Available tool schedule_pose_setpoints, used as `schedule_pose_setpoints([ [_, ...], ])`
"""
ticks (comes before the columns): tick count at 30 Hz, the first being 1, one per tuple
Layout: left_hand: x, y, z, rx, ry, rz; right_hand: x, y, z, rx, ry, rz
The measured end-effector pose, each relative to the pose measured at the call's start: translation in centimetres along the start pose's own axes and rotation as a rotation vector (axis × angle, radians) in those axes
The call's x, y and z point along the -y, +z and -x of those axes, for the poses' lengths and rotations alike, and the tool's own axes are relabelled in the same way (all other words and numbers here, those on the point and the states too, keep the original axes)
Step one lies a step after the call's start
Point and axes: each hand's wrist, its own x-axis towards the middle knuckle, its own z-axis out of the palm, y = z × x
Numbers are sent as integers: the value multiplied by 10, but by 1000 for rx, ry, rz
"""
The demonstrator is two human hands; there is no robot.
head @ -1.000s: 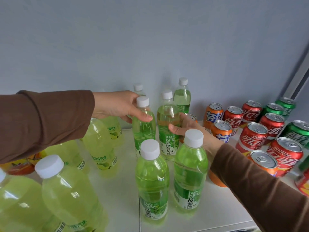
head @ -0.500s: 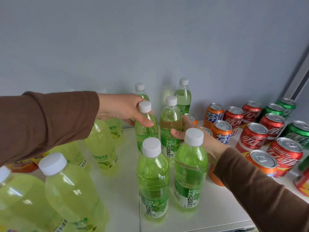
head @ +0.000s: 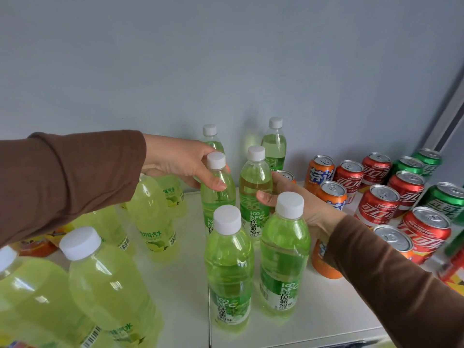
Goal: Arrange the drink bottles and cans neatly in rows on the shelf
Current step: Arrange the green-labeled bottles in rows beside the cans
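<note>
Green grape-drink bottles with white caps stand in two columns on the white shelf (head: 334,320). My left hand (head: 183,160) grips the neck and shoulder of the middle-left green bottle (head: 217,197). My right hand (head: 293,199) wraps the right side of the middle-right green bottle (head: 255,187). Two more green bottles (head: 229,267) (head: 285,257) stand in front, nearest me. Two others (head: 212,139) (head: 274,143) stand at the back by the wall.
Pale yellow lemon soda bottles (head: 153,212) (head: 108,290) crowd the left side. Orange, red and green cans (head: 378,204) stand in rows to the right, one orange can (head: 322,267) under my right forearm. A grey wall (head: 226,59) backs the shelf.
Both hands keep hold of the two middle green bottles, which have shifted slightly toward me and closer together. The view has tilted a little.
</note>
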Motion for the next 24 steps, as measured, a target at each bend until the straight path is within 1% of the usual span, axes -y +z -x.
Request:
schedule_pose_setpoints([
  [4, -2, -3, 0, 21, -4, 4, 5, 0, 2, 17, 18, 12],
  [11, 2, -9, 0, 34, -12, -6, 12, -2, 5, -18, 59, 92],
  [13, 1, -16, 4, 57, -17, -59, 19, -7, 7, -11, 69, 166],
  [15, -1, -27, 10, 86, -23, -108, 30, -16, 7, 0, 76, 330],
  [16, -1, -32, 12, 73, -24, -127, 36, -24, 6, -2, 84, 432],
  [19, -2, -45, 10, -77, -17, -174, 58, -42, 1, -63, 121, 672],
  [22, -3, -52, -2, -255, -10, -231, 77, -51, -12, -157, 133, 831],
  [24, -2, -54, -14, -331, -20, -246, 83, -55, -25, -212, 131, 921],
])
